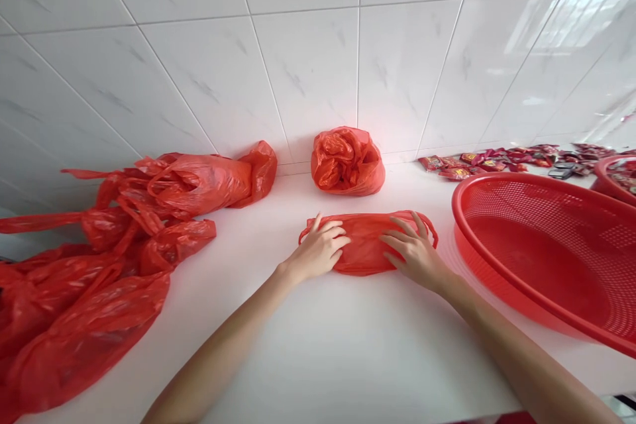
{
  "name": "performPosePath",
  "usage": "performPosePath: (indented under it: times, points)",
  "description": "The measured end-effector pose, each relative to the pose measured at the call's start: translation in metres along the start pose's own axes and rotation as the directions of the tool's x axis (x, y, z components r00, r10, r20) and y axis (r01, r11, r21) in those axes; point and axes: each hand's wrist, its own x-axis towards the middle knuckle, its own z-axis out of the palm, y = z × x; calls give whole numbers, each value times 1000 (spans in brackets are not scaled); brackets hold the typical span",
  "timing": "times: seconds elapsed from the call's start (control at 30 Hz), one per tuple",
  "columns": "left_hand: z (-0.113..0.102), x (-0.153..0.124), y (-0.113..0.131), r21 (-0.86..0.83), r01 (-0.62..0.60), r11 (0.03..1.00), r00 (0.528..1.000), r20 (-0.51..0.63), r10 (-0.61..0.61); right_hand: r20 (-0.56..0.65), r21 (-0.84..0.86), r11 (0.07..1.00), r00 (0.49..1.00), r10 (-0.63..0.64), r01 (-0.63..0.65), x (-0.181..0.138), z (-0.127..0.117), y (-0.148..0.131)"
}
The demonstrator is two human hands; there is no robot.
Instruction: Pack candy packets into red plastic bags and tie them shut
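A red plastic bag lies flattened on the white tabletop in front of me, wider than it is deep. Loops of thin red plastic stick out at its left and right ends. My left hand rests on the bag's left part, fingers spread and stretched out. On the right part lies my right hand, its fingers also apart. Neither hand grips the bag; both touch it from above. Just behind it, by the wall, sits a bundled red plastic bag, crumpled at its top.
Several red plastic bags are heaped along the left side, some knotted. A large red perforated basket stands at the right. Behind it lie many small red packets, and another red basket shows at the edge. A tiled wall bounds the back.
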Motion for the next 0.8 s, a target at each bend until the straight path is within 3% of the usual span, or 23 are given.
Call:
performPosePath:
  times: [0.1,0.23,0.6,0.8]
  points:
    - [2,-1,-7,-45,96,994,994,65,-93,99,8,997,993,70,-71,0,0,1]
    - [3,-2,-15,-99,147,984,987,86,-138,144,9,989,979,147,-150,0,-1,4]
    - [28,-9,-31,-266,195,944,976,-44,-214,267,37,963,931,249,-268,-1,-7,10]
    - [37,-13,-33,-282,190,940,965,-122,-232,229,97,960,944,236,-263,-2,-6,15]
